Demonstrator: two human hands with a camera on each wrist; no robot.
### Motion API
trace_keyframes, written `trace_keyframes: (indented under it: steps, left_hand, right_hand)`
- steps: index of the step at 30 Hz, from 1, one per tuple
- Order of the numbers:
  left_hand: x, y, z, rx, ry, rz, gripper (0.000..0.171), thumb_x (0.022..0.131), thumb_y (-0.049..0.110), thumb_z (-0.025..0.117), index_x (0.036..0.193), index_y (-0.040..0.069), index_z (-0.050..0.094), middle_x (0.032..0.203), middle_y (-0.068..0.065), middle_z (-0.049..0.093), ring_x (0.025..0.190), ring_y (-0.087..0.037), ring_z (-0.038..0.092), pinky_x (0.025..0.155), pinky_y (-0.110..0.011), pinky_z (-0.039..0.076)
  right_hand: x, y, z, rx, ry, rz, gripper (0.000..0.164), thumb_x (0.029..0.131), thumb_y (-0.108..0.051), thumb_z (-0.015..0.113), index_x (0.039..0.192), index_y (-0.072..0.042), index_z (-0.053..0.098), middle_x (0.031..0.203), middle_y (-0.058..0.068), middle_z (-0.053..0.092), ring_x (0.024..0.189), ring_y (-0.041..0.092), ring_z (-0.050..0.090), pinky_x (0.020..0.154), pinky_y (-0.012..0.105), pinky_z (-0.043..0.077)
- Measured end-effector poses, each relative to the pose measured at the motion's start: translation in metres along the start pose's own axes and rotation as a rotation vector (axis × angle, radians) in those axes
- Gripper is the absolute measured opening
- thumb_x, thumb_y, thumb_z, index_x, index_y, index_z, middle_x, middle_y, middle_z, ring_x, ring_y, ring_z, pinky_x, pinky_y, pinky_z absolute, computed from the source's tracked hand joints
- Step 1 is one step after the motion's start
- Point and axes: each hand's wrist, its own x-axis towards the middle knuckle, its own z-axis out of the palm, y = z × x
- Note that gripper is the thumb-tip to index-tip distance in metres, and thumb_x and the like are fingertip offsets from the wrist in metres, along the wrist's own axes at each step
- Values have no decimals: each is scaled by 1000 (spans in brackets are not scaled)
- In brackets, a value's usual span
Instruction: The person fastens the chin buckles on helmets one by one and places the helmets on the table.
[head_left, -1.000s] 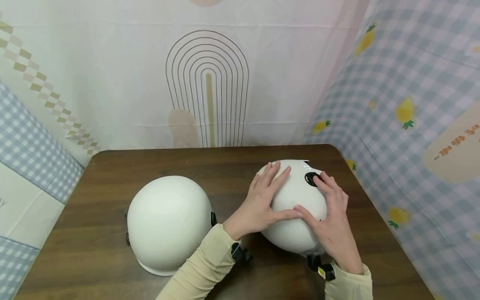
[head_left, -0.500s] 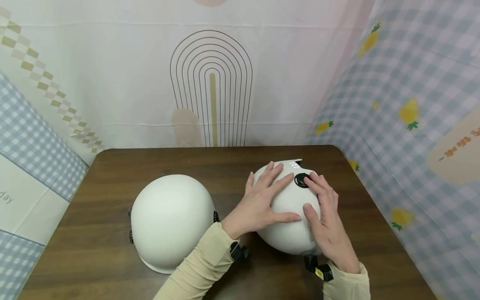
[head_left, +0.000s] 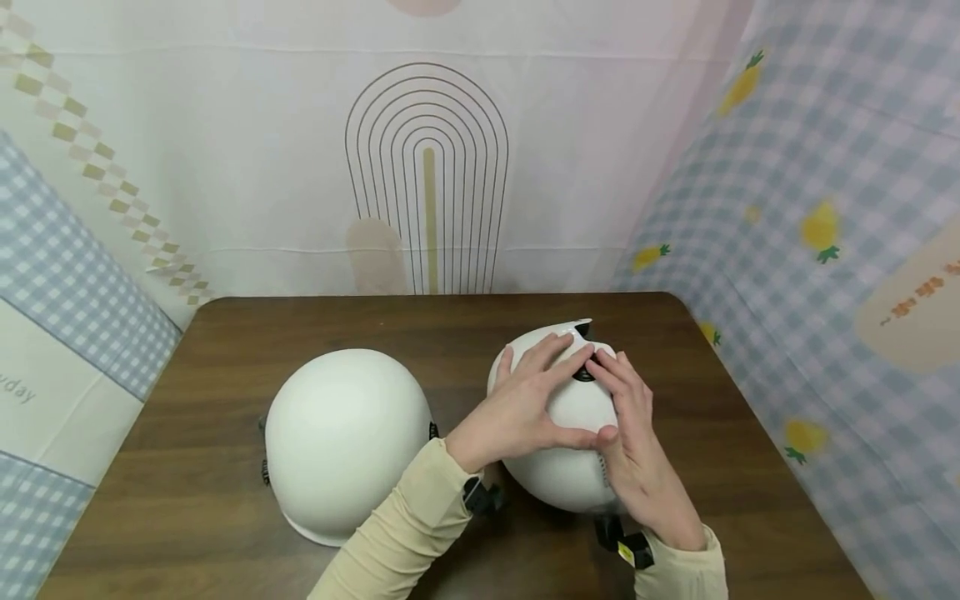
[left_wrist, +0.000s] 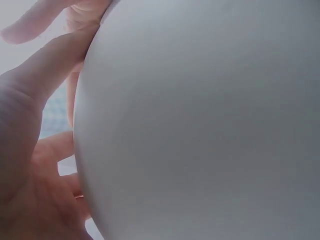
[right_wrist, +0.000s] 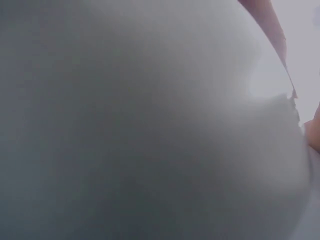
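Note:
A white helmet (head_left: 573,408) rests on the table under both hands, with a pointed peak at its far edge and a black round piece (head_left: 585,375) partly covered by fingertips. My left hand (head_left: 517,412) lies on its left side, fingers spread across the dome. From the right, my right hand (head_left: 637,450) presses against the shell, its fingertips by the black piece. Both thumbs come together over the near part of the dome. Smooth white shell (left_wrist: 200,120) fills most of the left wrist view, and the same shell (right_wrist: 150,125) fills the right wrist view.
A second white helmet (head_left: 348,442) stands to the left, close to my left forearm, with black fittings at its sides. The dark wooden table (head_left: 450,321) ends at a patterned white cloth (head_left: 285,167); checked blue cloth (head_left: 750,208) hangs along the right.
The right helmet has turned and shifted leftward under my hands, its black round piece moving left. My right hand has moved left with it, its thumb parting from and returning to my left thumb.

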Motion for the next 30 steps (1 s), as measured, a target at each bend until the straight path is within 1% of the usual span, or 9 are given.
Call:
trace_keyframes:
  steps: [5,8,10,12,16,19,23,26,30]
  left_hand:
    - [0,0,-1,7,-10,-18,95,74,71,68,152,30,33,156,0,27,144,-16,21,108,-67,14]
    - [0,-1,-1,3,-19,-26,97,72,69,71,152,28,34,156,-1,27,145,-15,20,108,-66,14]
    - [-1,-1,-2,-5,-27,-32,97,71,67,73,152,29,35,156,0,27,145,-14,18,109,-65,14]
    - [-1,-1,-2,-8,-36,-36,98,71,67,74,152,29,35,156,0,27,145,-14,18,109,-64,13]
    - [0,0,-2,0,-38,-38,98,71,67,74,152,30,34,156,0,27,145,-14,18,110,-64,13]
    - [0,0,-2,0,-36,-38,98,71,66,74,152,31,34,156,0,27,145,-14,17,109,-64,12]
    - [0,1,-1,-35,-38,-32,97,72,64,75,152,31,33,156,0,26,146,-14,16,109,-65,9]
    - [0,0,1,-77,-42,-28,97,73,61,76,152,30,32,157,-1,25,147,-16,13,109,-67,5]
    - [-1,-1,3,-107,-36,-22,97,73,59,78,152,30,31,158,-2,23,147,-17,12,108,-68,4]
  right_hand:
    - [-1,-1,-2,13,-20,16,67,100,-55,29,154,-15,29,159,4,19,148,28,1,108,65,9]
    - [-2,1,-6,53,-23,8,66,102,-51,27,155,-13,23,161,5,14,147,30,6,115,47,13]
    - [-4,4,-10,78,-6,22,63,104,-47,25,156,-14,18,161,5,11,147,28,9,114,32,17]
    - [-7,9,-14,102,13,65,57,106,-40,21,157,-16,14,161,3,10,146,26,14,110,20,21]
    - [-15,21,-22,98,33,237,50,108,-27,19,157,-27,11,160,1,14,145,24,17,106,14,24]
    - [-21,31,-28,71,7,380,50,109,-26,22,157,-25,9,160,7,15,144,31,17,111,32,27]
    - [-26,45,-29,19,-70,571,63,106,-42,32,158,-17,7,159,18,14,142,42,19,106,61,25]
    - [-30,57,-24,13,-143,658,74,102,-51,40,157,-12,9,157,24,14,140,46,21,103,63,29]
    - [-35,70,-15,82,-209,686,75,101,-45,49,156,-6,15,156,25,15,138,46,26,102,59,35]
